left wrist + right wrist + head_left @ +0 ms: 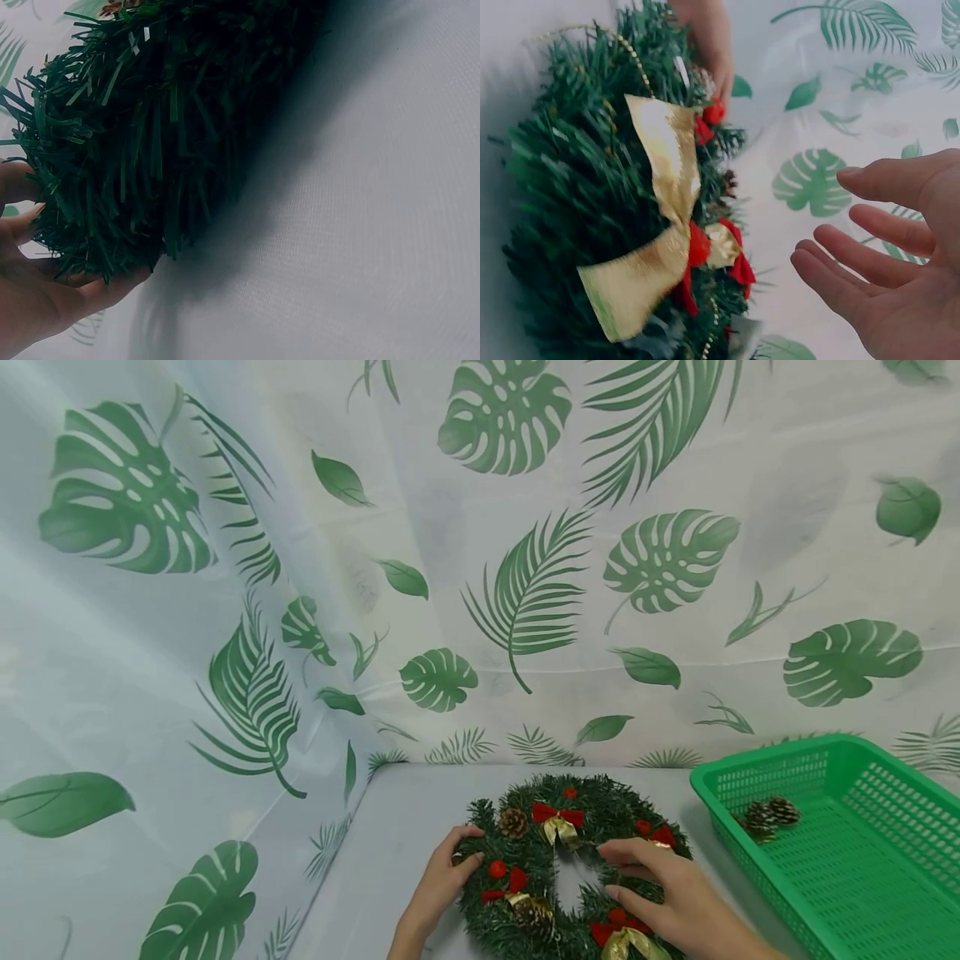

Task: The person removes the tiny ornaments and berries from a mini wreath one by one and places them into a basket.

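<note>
Left hand (pixel 441 885), low middle of frame: fingers curled round wreath (pixel 525 877) edge, holding it. Wreath flat on bench (pixel 405 827). Right hand (pixel 667 893): fingers straight, loose, over ring, holding nothing. Best keep left grip steady, move slow. Basket (pixel 825 752), lower right: pinecones (pixel 772 814) inside.

Grey table (pixel 420 827), wreath (pixel 525 860) on it (flat), green basket (pixel 885 877) rt.

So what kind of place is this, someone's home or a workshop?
Probably a set-up craft or recording corner, not a lived-in room. A leaf-print sheet is hung as a backdrop behind a plain table, which holds only a Christmas wreath and a green basket with pine cones.
</note>
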`<state>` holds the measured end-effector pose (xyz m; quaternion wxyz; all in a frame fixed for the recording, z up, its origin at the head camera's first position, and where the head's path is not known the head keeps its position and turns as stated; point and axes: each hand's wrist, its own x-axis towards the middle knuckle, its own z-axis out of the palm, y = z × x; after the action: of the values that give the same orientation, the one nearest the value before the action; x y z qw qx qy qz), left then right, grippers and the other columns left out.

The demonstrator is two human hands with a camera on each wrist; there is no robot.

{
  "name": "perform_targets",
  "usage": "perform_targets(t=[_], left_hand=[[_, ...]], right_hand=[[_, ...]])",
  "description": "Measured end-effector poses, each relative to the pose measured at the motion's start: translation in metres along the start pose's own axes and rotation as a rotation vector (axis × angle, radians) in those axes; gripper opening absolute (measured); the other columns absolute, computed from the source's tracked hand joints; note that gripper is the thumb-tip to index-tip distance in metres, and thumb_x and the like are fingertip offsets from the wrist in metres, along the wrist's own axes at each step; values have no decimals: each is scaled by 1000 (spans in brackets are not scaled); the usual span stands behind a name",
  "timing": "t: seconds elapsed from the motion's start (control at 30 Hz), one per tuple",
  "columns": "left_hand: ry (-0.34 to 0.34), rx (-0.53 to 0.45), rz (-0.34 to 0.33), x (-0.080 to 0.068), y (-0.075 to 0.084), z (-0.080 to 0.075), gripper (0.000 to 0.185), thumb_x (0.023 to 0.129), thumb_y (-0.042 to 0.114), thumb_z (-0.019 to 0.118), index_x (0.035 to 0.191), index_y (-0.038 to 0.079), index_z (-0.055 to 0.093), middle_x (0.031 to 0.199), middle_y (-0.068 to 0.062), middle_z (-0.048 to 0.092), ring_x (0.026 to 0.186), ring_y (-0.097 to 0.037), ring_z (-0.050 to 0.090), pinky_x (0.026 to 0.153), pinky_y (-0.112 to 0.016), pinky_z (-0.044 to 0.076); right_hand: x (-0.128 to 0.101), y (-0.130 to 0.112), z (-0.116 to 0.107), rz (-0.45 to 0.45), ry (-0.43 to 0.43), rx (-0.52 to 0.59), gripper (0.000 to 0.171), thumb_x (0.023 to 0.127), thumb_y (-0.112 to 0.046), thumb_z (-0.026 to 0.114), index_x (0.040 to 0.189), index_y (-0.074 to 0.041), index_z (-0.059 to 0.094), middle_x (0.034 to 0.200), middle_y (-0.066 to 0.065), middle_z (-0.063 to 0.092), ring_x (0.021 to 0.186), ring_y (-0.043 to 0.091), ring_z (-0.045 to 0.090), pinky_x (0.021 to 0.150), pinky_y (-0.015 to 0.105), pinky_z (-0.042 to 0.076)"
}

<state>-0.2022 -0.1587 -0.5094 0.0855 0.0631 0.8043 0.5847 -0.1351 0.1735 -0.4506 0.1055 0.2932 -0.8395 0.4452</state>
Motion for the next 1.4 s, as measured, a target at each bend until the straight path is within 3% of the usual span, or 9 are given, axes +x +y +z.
perform_targets(t=[0.3,0.47,0.6,0.77,0.97,1.17,1.4], left_hand=[[11,14,14,2,3,-1,33,101,21,65,132,12,60,154,-18,48,142,-44,43,99,-57,48],[9,8,-11,1,0,1,32,101,21,65,132,13,61,154,-18,48,138,-42,47,95,-54,50],[15,11,-4,1,-1,2,32,101,19,65,132,12,61,152,-18,49,138,-42,47,96,-54,50],[20,22,-13,0,-2,2,32,99,16,66,130,10,62,149,-17,52,136,-41,49,95,-52,51],[17,9,-9,3,-2,1,34,100,17,66,132,10,61,149,-18,51,130,-36,54,90,-48,51],[19,13,-9,2,-3,1,34,99,15,66,132,9,61,145,-17,54,130,-36,54,91,-48,51],[22,16,-10,2,-2,3,35,99,16,66,133,9,61,143,-15,56,126,-32,56,89,-45,50]], right_hand=[[3,-4,20,-14,-34,31,36,94,-14,75,129,-10,64,118,10,71,104,4,70,78,30,60],[4,-2,35,8,-123,95,36,98,-21,72,131,-9,63,121,14,70,106,19,71,80,30,60],[6,1,46,-11,-169,153,34,99,-19,70,129,-5,62,118,19,69,105,22,71,79,30,60],[8,6,61,-134,-162,145,32,97,-11,72,126,0,62,113,18,69,100,22,71,75,29,60],[14,9,73,-293,-139,34,37,94,-11,75,128,-2,60,115,14,66,99,25,68,73,29,58],[12,8,80,-313,-211,13,37,99,-17,70,131,-3,59,119,13,63,104,23,65,77,29,56],[13,12,86,-374,-223,-16,36,98,-13,71,130,-4,58,117,12,63,101,20,66,74,28,56]])
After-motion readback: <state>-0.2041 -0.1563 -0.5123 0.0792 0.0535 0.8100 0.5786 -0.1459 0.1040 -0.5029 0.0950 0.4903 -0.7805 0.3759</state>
